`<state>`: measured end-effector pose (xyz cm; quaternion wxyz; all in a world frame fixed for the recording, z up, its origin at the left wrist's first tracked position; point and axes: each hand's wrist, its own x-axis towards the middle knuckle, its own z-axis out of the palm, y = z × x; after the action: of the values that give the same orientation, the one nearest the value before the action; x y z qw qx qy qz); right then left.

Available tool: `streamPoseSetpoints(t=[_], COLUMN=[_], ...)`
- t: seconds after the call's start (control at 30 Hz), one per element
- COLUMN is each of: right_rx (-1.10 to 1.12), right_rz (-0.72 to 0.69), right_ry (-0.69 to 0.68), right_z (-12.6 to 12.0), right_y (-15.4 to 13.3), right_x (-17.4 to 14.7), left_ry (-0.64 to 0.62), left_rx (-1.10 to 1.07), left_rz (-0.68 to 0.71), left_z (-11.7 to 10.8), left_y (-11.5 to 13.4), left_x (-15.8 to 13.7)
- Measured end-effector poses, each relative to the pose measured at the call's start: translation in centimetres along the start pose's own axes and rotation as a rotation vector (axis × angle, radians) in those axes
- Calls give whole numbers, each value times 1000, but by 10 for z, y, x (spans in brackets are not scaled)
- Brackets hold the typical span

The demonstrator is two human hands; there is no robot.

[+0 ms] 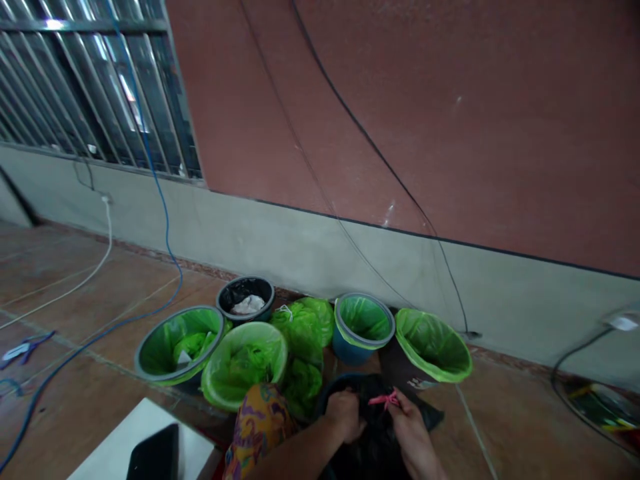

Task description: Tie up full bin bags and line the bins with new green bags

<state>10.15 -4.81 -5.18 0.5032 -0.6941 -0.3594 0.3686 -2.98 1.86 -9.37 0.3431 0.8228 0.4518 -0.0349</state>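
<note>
Low in the middle of the head view, both hands are on a black plastic bag (pixel 373 443). A pink tie (pixel 384 400) is knotted around the bag near its top. My left hand (pixel 345 417) is closed on the bag's left side, its fingertips partly hidden in the black plastic. On the other side, my right hand (pixel 413 433) pinches the bag beside the pink knot. The bag is at the dark rim of a bin (pixel 326 390), mostly hidden behind my hands and the plastic.
Bins with green liners stand along the wall: a grey-rimmed bin (pixel 145 367), a light green bin (pixel 210 387), a blue bin (pixel 350 352) and a brown bin (pixel 407 367). Green bags (pixel 305 333) lie between them. A phone (pixel 155 453) rests on a white surface; a blue cable (pixel 165 227) crosses the floor.
</note>
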Motion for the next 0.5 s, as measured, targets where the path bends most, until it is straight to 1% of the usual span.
streamPoseSetpoints(t=[0.1,0.2,0.27,0.33,0.4,0.5], right_rx=[79,152,205,249,279,277], right_rz=[-38,-75,-92,-101,-123,-195], right_ry=[-18,-58,-80,-86,-101,-152], right_z=[4,11,19,32,49,79], right_y=[-44,-83,-104,-122,-135,-148], right_x=[7,21,34,50,68,106], left_ry=[114,249,368,466,553,682], left_rx=[79,75,34,-4,-34,-67], left_rz=[-15,-19,-26,-89,-140,-201], left_z=[-35,-86,-123,-157,-187,-218], left_y=[7,10,8,3,-5,-22], left_x=[-6,-8,-6,-2,4,21])
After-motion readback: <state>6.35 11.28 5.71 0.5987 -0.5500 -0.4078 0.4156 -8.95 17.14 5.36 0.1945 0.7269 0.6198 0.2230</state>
